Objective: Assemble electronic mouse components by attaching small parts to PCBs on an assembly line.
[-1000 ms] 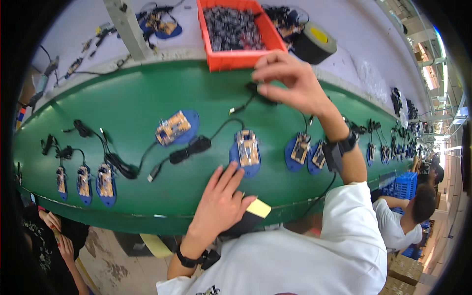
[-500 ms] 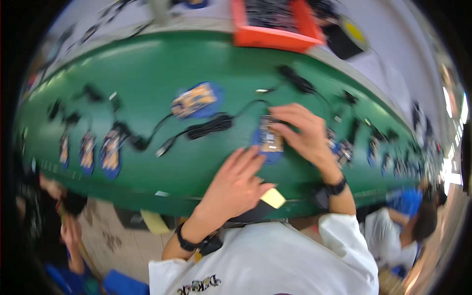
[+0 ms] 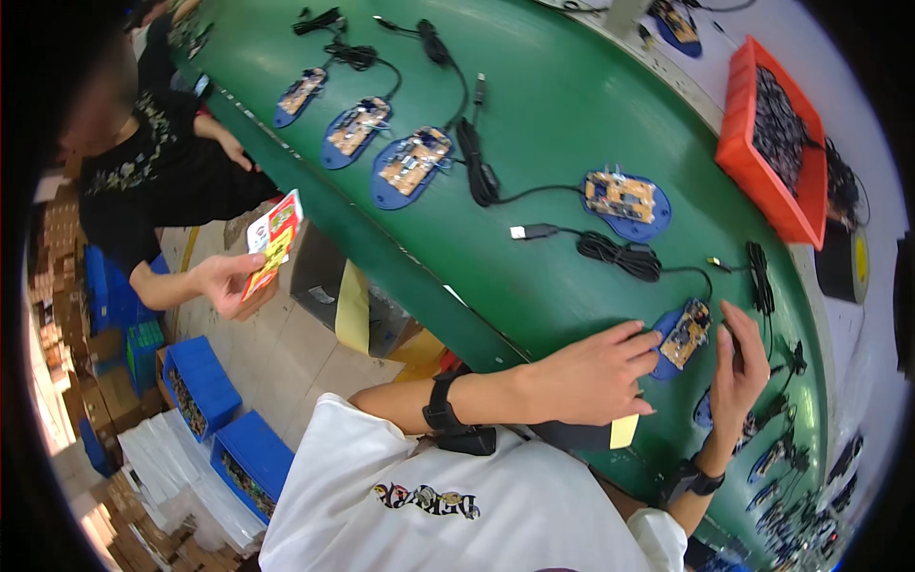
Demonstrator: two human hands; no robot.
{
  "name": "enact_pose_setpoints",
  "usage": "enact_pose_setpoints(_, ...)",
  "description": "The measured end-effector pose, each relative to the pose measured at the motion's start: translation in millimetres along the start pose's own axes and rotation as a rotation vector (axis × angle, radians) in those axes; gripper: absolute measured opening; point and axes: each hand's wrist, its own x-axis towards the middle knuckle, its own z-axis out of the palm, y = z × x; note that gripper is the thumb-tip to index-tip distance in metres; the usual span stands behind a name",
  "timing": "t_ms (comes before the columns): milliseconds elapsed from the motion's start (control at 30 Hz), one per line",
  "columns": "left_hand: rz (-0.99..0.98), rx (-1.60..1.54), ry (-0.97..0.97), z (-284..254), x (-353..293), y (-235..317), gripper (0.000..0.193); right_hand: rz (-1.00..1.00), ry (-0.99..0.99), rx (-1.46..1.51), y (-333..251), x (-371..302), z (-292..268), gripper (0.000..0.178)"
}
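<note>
A blue mouse base with a tan circuit board lies on the green table in front of me, its black cable bundled just beyond. My left hand is stretched out flat, fingertips at the left edge of this base. To the right of the board stands my right hand, fingers extended and thumb apart, with nothing visible in it. Farther off sits another blue base with a board, cable attached.
More wired boards on blue bases line the green table on both sides. A red bin of dark parts stands at the far right. On the left, a co-worker's hand holds a red and yellow packet; blue crates sit below.
The view has swung left, bringing the co-worker with the packet into sight. My right hand has come off the board's top to its right side; my left hand stays at the base.
</note>
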Motion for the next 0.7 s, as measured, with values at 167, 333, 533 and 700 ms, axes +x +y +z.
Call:
enact_pose_setpoints(167,0.021,-0.013,-0.064,-10.9,12.0,-1.2,0.047,-0.086,0.018,-0.102,1.2,8.9,-3.6,0.033)
enact_pose_setpoints(333,-0.013,-0.001,-0.17,-27.2,10.7,-2.5,0.036,0.024,0.087,0.028,-3.1,8.8,-2.4,0.04)
enact_pose_setpoints(533,0.036,0.009,-0.222,-25.0,16.9,1.6,0.037,-0.139,0.071,0.075,4.9,0.9,-3.6,0.031)
enact_pose_setpoints(700,0.048,0.017,-0.222,-28.6,16.4,0.9,0.036,-0.162,0.046,0.05,4.2,4.2,8.4,0.024)
